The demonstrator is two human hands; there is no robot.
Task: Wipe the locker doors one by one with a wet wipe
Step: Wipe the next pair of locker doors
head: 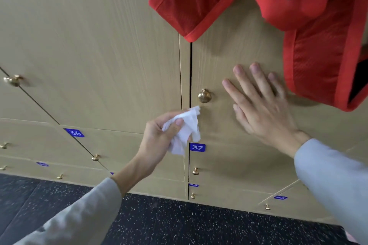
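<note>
The crumpled white wet wipe (186, 129) is bunched in the left hand (159, 135), fingers and thumb curled round it, its upper tip just below the round brass knob (204, 96) of the tan wood-grain locker door (235, 49) and close to the dark vertical gap at that door's left edge. The door's broad face runs up and to the right of the wipe. The right hand (262, 105) lies flat on that door with fingers straight and spread, holding nothing, just right of the knob. The left hand is nearer the knob and the gap, so wiping likely falls to it. A hanging red mesh garment (310, 16) covers the door's upper right, so open room lies mostly left of it. The blue "37" label (197, 147) sits just below the wipe.
</note>
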